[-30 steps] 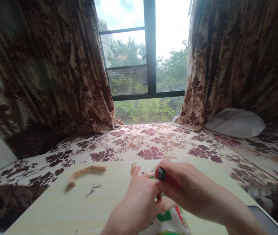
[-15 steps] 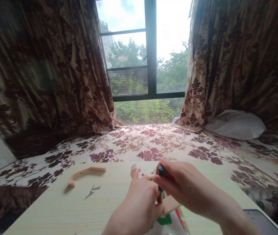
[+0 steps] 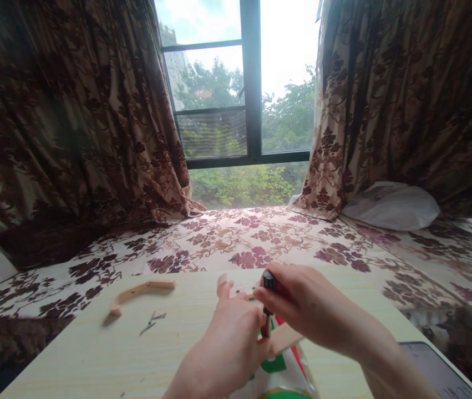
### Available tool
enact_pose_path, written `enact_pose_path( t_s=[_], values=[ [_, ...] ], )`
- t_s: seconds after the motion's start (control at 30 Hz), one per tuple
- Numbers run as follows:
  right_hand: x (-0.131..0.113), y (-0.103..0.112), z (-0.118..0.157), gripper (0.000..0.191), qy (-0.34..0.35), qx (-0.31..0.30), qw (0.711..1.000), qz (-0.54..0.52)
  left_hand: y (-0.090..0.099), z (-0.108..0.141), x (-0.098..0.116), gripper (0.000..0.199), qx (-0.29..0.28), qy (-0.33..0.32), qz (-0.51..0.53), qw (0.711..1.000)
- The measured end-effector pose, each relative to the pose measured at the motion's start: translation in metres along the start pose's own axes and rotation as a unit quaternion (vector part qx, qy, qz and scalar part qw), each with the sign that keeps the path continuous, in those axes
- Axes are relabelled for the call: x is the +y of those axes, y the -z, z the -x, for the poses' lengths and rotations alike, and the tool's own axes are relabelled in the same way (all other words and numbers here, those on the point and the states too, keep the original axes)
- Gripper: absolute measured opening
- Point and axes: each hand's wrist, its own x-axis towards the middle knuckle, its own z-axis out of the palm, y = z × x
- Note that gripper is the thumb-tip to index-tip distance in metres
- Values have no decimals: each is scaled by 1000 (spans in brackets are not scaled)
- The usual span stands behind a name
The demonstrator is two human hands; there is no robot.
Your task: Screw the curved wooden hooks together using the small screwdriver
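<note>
Has, nearest of all, a printed plastic packet (image 3: 277, 374) reaching in beneath the hands, and a flat screened device (image 3: 437, 366) on the counter (image 3: 73, 354), just right of the right forearm. Leans the left hand (image 3: 223, 332) over a pale wooden strip (image 3: 288, 337); cannot tell whether pinching it or merely pressing on it, with the fingertips partly hidden. Grips a tool, apparently a screwdriver (image 3: 268, 281), in the right hand (image 3: 302, 302), with thumb and curled fingers closed around the dark handle. Holds it between the hands, close beside the left thumb but nearer to the right hand. Keeps its long axis almost upright, pointing down toward the strip; cannot make out any contact at the tip. Slants the strip away and rightward from the left thumb, passing below the right hand. Shows a raised wooden end (image 3: 221, 286) at the left fingertips, possibly joined to the strip. Has loose screws (image 3: 152, 322) left of the left hand and, farther left, a curved wooden piece (image 3: 144, 289). Shows floral cloth (image 3: 219, 238) beyond both hands, then a window (image 3: 252, 83).
</note>
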Motion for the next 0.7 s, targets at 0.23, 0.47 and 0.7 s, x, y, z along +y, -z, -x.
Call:
enact_pose_path(
  t_s=[0.23,0.47,0.7],
  values=[
    [-4,5,2,20,21,-29,999,-17,7,-3,5,10,-14,5,4,1000],
    [1,3,1,18,13,-5,1000,-12,11,-4,9,14,-18,13,24,999],
    [1,3,2,20,24,-19,999,-26,23,1,10,11,-39,20,16,999]
  ],
)
